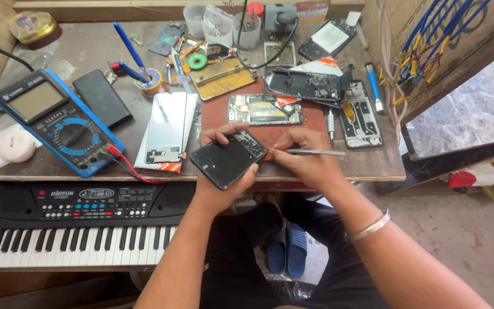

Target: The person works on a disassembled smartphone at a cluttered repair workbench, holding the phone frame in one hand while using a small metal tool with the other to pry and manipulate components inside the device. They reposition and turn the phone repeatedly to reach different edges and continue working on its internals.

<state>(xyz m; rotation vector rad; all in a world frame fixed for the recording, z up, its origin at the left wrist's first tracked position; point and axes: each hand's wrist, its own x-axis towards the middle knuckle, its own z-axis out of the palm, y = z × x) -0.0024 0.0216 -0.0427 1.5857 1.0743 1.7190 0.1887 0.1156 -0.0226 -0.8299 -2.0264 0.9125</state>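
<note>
Phone (pixel 228 158), opened, back off, sits at the near edge of the workbench (pixel 373 163), partly hanging past it over the person's lap. Room around it is tight: another opened phone (pixel 265 109) just behind on the red mat (pixel 310 123), a white back cover (pixel 167 130) just to its left, a multimeter (pixel 58 120) w/ red lead further left. Free space only toward the lap and floor on the right. Below the bench edge, an electronic keyboard (pixel 81 223) fills the left side.

Phone looks dark, black inner plate, small board strip w/ components along its upper right end; tilted diagonally, that end pointing up-right.

Left hand (pixel 224 171) cradles the phone from below, thumb on the near edge, fingers curled over the far corner: firm grasp. Right hand (pixel 304 154) pinches metal tweezers (pixel 310 152), tip touching the phone's upper right end, shaft lying out to the right. Right wrist wears a silver bangle (pixel 370 227). Both forearms come up from the bottom, elbows apart.
</note>
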